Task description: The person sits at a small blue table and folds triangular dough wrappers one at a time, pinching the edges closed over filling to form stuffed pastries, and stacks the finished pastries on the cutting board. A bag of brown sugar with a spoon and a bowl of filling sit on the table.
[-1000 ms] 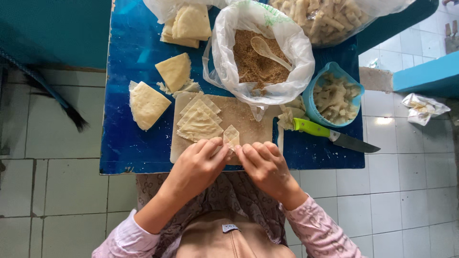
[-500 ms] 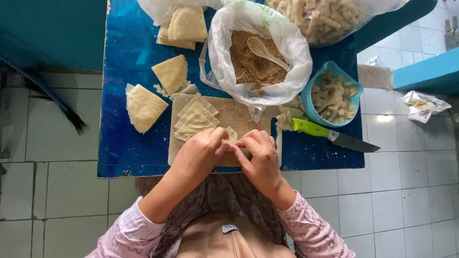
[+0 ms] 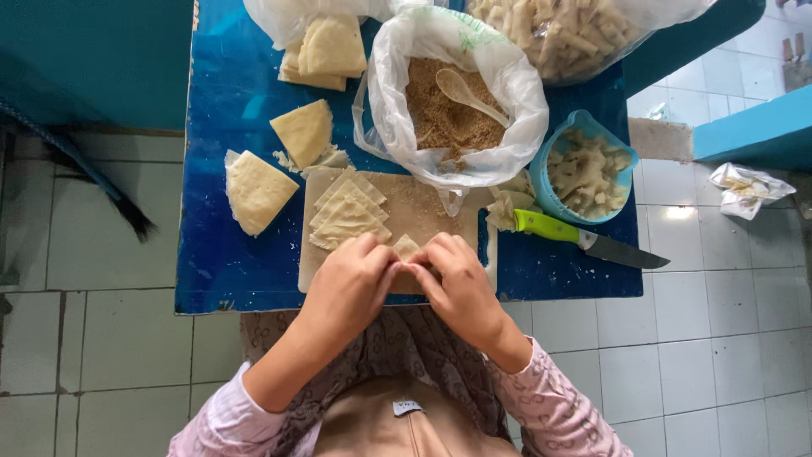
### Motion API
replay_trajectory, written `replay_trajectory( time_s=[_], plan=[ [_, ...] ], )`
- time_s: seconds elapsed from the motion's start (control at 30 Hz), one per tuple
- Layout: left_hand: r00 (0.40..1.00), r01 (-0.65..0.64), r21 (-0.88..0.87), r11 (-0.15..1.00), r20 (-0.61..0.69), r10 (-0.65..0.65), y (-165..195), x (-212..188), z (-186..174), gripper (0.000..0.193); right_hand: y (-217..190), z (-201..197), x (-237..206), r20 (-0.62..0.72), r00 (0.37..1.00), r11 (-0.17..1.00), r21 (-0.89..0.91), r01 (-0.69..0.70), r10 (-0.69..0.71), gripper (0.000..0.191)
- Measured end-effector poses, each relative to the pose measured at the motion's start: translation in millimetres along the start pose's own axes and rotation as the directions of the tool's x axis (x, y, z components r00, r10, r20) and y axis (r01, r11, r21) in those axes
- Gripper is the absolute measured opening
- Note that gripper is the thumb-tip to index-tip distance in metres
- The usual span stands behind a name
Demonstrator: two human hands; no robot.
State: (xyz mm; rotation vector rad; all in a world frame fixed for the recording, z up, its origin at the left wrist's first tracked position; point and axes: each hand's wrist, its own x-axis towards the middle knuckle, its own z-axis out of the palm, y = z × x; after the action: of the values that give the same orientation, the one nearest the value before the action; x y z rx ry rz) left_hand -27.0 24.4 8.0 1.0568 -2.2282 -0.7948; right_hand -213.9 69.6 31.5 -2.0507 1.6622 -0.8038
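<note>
Left hand [image 3: 353, 279] and right hand [image 3: 455, 283] pinch a small dough piece [image 3: 407, 247] over the cutting board [image 3: 423, 211], beside stacked dough triangles [image 3: 347, 211]

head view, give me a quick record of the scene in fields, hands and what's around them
left hand: pinching a small dough piece with the right
right hand: on the same piece, fingertips meeting the left's
board: under the hands, dough stack at its left
bag: brown crumbs and a spoon inside
bowl: blue, holds pale pieces
knife: green handle, right of the board
table: blue
</note>
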Motion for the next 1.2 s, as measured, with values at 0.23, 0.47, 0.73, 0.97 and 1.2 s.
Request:
replay_trajectory(
  time_s=[0.23,0.47,0.73,0.97,1.2],
  plan=[
    [0.979,0.205,-0.161,0.965,0.024,-0.204,3.2,9.8,-0.2,0.015,0.1,-0.5,9.5,0.039,0.991,0.989,0.080,-0.127,0.124,0.008],
    [0.992,-0.120,0.037,0.992,-0.022,0.121,1.6,-1.0,-11.9,0.013,-3.1,-5.5,1.1,0.052,0.996,0.995,-0.050,0.081,-0.078,0.018],
    [0.998,-0.055,0.446,0.893,-0.002,0.063,16.7,-23.2,8.7,0.015,-10.6,9.6,-16.8,0.011,0.983,0.906,-0.386,0.174,-0.185,0.021],
    [0.981,-0.058,0.757,0.650,-0.077,0.176,25.1,-46.3,23.8,0.050,-22.0,25.5,-35.8,-0.129,0.967,0.762,-0.641,0.088,-0.220,0.038],
    [0.998,0.003,0.479,0.878,-0.054,0.026,16.9,-40.7,12.0,0.053,-16.4,28.3,-21.5,-0.208,0.977,0.976,-0.217,0.008,-0.055,0.016]
  ],
)
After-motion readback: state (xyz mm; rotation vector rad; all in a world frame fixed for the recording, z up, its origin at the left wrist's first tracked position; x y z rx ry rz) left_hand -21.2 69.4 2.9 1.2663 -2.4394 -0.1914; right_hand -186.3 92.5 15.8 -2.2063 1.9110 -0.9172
